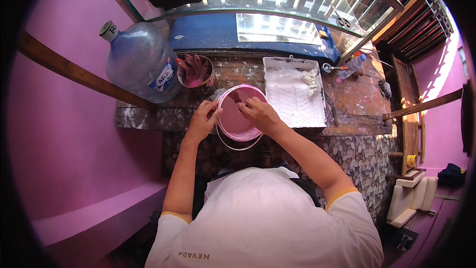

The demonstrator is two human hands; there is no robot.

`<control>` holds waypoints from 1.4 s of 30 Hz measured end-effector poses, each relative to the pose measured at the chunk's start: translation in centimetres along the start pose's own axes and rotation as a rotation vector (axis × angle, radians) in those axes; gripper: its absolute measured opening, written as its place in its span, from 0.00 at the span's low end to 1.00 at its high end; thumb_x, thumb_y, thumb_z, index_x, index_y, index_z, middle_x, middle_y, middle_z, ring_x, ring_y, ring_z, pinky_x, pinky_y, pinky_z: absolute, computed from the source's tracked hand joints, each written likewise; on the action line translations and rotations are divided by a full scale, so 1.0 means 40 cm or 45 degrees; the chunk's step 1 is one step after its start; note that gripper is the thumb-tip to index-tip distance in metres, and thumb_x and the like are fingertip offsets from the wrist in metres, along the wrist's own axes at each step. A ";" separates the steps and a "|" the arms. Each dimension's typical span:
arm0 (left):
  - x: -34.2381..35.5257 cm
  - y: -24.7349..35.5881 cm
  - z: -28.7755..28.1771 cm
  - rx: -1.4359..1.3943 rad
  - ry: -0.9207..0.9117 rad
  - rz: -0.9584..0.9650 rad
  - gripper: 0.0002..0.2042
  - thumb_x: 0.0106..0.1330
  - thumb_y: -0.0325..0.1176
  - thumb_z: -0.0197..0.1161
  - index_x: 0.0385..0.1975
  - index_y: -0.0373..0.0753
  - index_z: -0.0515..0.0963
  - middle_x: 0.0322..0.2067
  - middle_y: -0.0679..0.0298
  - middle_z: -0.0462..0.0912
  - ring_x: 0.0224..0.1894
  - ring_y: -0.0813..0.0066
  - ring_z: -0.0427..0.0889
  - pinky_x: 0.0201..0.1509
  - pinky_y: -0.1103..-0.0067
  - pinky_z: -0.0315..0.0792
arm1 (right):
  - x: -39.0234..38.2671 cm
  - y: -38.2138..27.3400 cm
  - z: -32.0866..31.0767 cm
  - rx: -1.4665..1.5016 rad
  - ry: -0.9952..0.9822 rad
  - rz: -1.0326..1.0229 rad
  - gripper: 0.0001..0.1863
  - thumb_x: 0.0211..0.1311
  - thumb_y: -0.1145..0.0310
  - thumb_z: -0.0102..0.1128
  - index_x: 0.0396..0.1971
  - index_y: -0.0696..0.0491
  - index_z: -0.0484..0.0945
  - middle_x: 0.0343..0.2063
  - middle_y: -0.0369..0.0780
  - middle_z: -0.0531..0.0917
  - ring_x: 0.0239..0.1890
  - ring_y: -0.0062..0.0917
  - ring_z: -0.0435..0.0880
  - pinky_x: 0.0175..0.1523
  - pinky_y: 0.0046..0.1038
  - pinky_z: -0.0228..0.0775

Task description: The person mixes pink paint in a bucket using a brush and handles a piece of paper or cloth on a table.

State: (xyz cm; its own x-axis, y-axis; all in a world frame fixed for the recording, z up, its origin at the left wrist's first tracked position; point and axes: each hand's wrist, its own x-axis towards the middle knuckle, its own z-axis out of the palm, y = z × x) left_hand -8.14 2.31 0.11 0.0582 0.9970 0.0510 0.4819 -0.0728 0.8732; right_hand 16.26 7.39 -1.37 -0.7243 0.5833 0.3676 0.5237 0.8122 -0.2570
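Observation:
A white bucket (248, 136) with pink paint inside stands at the near edge of the wooden table, its thin handle hanging down in front. My left hand (202, 120) is closed on the bucket's left rim, thumb and fingertips at the edge. Over the bucket's right side, my right hand (258, 114) is closed, its fingers pinched together inside the opening. A small dark reddish piece (235, 98) shows at those fingertips; its kind is unclear. Just behind my left hand is a paint-smeared tin (203, 91) holding several pink-stained pieces, perhaps brushes.
Right of the bucket lies a white-smeared paint tray (292, 111). A large water jug (141, 57) stands at the left. A small plastic bottle (351, 68) lies right, beyond a round metal item (327, 68). A glass case (277, 0) borders the back of the stained table (354, 101).

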 end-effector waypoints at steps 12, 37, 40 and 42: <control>0.006 0.002 0.004 -0.013 0.024 0.051 0.17 0.69 0.36 0.66 0.53 0.33 0.80 0.37 0.61 0.76 0.35 0.73 0.77 0.42 0.78 0.73 | -0.061 -0.006 -0.025 0.019 -0.130 0.024 0.18 0.56 0.74 0.57 0.48 0.56 0.78 0.35 0.39 0.78 0.40 0.31 0.79 0.40 0.29 0.77; 0.001 -0.016 0.003 -0.003 0.041 0.050 0.18 0.70 0.37 0.66 0.53 0.32 0.79 0.37 0.62 0.76 0.36 0.74 0.76 0.42 0.79 0.72 | -0.082 -0.034 -0.013 0.477 -0.098 1.032 0.15 0.61 0.58 0.66 0.31 0.57 0.85 0.28 0.49 0.86 0.32 0.46 0.86 0.39 0.43 0.77; 0.002 -0.015 0.003 0.001 0.040 0.042 0.18 0.70 0.37 0.66 0.53 0.32 0.79 0.37 0.62 0.76 0.36 0.73 0.77 0.42 0.79 0.72 | -0.070 -0.043 -0.003 0.514 -0.019 1.008 0.15 0.63 0.59 0.66 0.35 0.57 0.86 0.27 0.48 0.86 0.31 0.42 0.86 0.39 0.37 0.77; 0.000 -0.013 0.001 -0.001 0.049 0.043 0.18 0.70 0.37 0.65 0.53 0.32 0.79 0.37 0.62 0.77 0.37 0.73 0.77 0.43 0.79 0.72 | -0.061 -0.048 -0.013 0.439 0.080 0.964 0.14 0.62 0.59 0.66 0.35 0.56 0.86 0.28 0.47 0.86 0.31 0.41 0.86 0.39 0.37 0.77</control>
State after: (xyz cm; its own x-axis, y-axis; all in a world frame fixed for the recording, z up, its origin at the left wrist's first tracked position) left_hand -8.36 2.36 -0.35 0.0406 0.9942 0.0994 0.4797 -0.1067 0.8709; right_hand 17.26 4.42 -1.31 -0.1996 0.9794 0.0318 0.6847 0.1627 -0.7104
